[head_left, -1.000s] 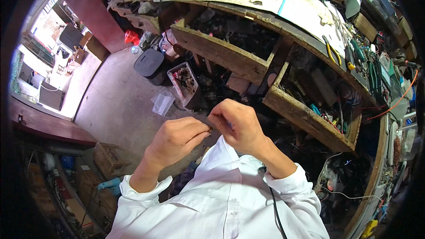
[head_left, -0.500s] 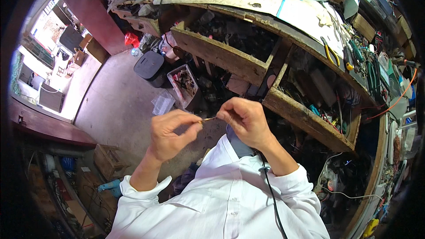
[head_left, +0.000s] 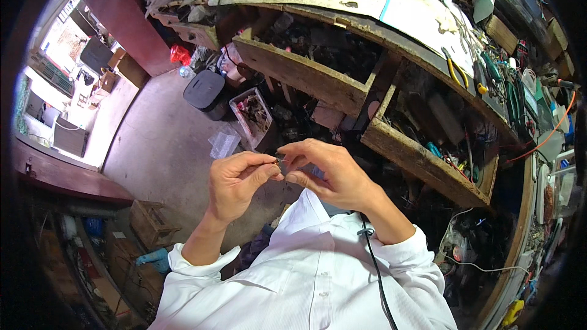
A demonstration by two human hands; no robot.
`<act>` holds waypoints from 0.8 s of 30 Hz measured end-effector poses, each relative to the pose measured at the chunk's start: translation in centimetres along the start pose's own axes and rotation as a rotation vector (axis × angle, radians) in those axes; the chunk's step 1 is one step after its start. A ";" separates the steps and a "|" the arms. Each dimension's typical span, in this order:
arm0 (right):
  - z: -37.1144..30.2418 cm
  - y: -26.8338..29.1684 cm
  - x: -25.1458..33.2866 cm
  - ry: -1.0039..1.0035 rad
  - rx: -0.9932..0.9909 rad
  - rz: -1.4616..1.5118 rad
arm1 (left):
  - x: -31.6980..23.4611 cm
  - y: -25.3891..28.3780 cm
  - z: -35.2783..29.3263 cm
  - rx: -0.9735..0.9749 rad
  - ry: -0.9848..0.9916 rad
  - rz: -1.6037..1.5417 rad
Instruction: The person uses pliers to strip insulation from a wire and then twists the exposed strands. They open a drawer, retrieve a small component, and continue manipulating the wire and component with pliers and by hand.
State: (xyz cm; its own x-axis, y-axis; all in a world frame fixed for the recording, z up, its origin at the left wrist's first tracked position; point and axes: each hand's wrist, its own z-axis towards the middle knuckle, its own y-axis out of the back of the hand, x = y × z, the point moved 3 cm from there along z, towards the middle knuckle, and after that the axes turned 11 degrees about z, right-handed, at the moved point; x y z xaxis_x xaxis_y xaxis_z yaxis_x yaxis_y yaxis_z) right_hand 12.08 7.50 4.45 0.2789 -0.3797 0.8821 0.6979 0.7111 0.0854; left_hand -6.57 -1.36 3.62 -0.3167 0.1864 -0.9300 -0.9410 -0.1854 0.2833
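In front of my white shirt both hands are raised, close together. My left hand [head_left: 237, 184] pinches a small brass-coloured piece [head_left: 278, 164] between thumb and fingertips; most of it is covered by the fingers, so its kind is hard to make out. My right hand [head_left: 333, 174] reaches up to the same piece from the right. Its thumb and forefinger are apart, with the fingertips around the piece's exposed end. Whether they touch it I cannot see.
Ahead, a wooden workbench has two pulled-out drawers [head_left: 306, 76] [head_left: 422, 162] full of tools and odds and ends. Yellow-handled pliers [head_left: 455, 72] lie on the bench. A dark bin [head_left: 205, 90] and a box of scraps [head_left: 254, 116] stand on the floor. A wooden stool [head_left: 151, 223] is at left.
My right hand has come left, closer to the left hand, and its thumb and forefinger have parted from their pinch. The left hand keeps its pinch almost in place.
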 end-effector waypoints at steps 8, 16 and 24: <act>-0.4 -1.1 0.7 0.004 -0.089 -0.152 | -0.1 -1.2 -0.5 -0.151 0.119 -0.084; 0.1 0.0 1.2 0.125 -0.041 -0.188 | -2.5 -1.4 -0.3 -0.110 -0.172 0.541; 0.1 0.3 0.9 0.105 -0.063 -0.198 | 0.5 -1.1 -0.5 -0.038 0.249 -0.128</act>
State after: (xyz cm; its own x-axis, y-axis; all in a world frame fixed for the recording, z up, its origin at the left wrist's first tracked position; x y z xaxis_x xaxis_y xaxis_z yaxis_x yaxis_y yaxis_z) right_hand 12.48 7.44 5.27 0.1973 -0.5703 0.7974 0.7849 0.5792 0.2200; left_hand -5.62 -1.56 2.68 -0.1518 -0.0312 -0.9879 -0.9649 -0.2121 0.1549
